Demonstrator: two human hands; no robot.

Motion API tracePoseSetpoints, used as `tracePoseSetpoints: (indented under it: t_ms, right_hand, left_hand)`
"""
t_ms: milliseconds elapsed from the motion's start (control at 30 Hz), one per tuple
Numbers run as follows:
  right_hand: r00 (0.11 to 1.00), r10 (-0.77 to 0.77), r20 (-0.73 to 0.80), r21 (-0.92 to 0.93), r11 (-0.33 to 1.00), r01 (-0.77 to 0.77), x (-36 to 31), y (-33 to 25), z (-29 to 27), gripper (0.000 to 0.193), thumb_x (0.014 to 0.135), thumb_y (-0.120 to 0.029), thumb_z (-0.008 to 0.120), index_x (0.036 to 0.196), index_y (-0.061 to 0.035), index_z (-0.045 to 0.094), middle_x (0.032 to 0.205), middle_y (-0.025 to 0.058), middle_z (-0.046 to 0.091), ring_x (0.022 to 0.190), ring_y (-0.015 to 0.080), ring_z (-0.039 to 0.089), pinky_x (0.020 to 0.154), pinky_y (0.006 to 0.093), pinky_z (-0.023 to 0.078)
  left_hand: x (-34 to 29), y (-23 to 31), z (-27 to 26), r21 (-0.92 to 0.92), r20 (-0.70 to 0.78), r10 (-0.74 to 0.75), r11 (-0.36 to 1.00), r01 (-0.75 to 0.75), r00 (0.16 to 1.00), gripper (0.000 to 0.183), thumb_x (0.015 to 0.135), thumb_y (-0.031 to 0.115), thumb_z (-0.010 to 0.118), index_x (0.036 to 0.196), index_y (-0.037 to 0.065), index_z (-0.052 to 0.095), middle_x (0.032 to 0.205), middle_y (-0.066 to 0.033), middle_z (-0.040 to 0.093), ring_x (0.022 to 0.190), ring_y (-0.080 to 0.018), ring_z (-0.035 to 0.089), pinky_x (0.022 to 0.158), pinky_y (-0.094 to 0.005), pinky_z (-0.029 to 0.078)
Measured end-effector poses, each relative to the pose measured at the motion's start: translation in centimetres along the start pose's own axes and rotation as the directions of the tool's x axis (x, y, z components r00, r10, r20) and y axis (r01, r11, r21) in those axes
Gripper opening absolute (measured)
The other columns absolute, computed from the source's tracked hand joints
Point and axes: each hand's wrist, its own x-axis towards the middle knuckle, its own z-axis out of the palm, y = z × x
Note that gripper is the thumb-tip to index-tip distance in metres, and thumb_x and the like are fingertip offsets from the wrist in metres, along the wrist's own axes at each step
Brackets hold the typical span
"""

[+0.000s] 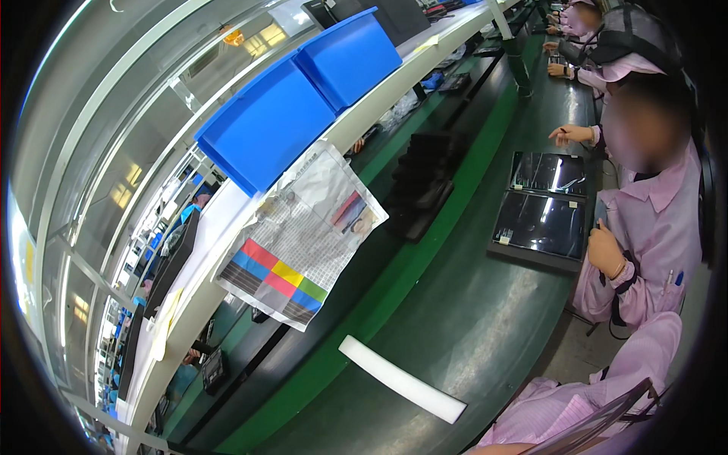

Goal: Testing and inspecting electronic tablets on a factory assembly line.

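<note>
Neither of my hands shows in the picture. A pink striped sleeve [561,409] fills the lower right corner, and no hand shows at its end. Nearest to it, a white foam strip [402,379] lies slantwise on the dark green bench [485,318]. Farther up the bench, two glossy black flat panels [540,221] with small pale labels rest on a dark tray or block. Beside them sits a co-worker in pink, one gloved hand [607,252] closed near the panels' edge and the other hand [572,135] held out over the bench beyond them.
A stack of black trays [425,182] stands on the bench's middle strip. Along the left, a raised shelf carries blue bins [265,125], and a printed newspaper sheet [303,235] hangs off it. A green-wrapped post [517,68] rises farther off. More co-workers sit along the right.
</note>
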Motion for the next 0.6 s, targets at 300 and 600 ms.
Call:
tracePoseSetpoints:
  t_ms: [300, 600]
  right_hand:
    - [0.999, 0.036, -0.03, -0.008, 0.999, -0.036, 0.2, 0.4, -1.0, 0.033, 0.095, -0.04, 0.044, 0.1, -0.0095, 0.056, 0.076, 0.0028, 0.056, 0.071, 0.0172, 0.056, 0.061, 0.033, 0.046]
    - [0.987, 0.155, -0.041, 0.004, 0.988, -0.155, 0.7, 1.9, 0.3, 0.034, 0.095, -0.037, 0.044, 0.109, -0.0082, 0.055, 0.087, 0.004, 0.061, 0.081, 0.0165, 0.06, 0.067, 0.0314, 0.049]
  left_hand:
    - [-0.5, -0.5, -0.1, -0.009, -0.007, -0.013, 1.0, 0.013, 1.0, 0.037, 0.089, 0.016, 0.053, 0.12, -0.003, 0.048, 0.118, -0.0231, 0.053, 0.108, -0.038, 0.051, 0.091, -0.0391, 0.043]
    - [-1.7, -1.6, 0.4, -0.046, -0.038, -0.017, 0.999, 0.015, 0.999, 0.036, 0.089, 0.016, 0.053, 0.12, -0.003, 0.049, 0.117, -0.0233, 0.053, 0.107, -0.0385, 0.051, 0.09, -0.0391, 0.043]
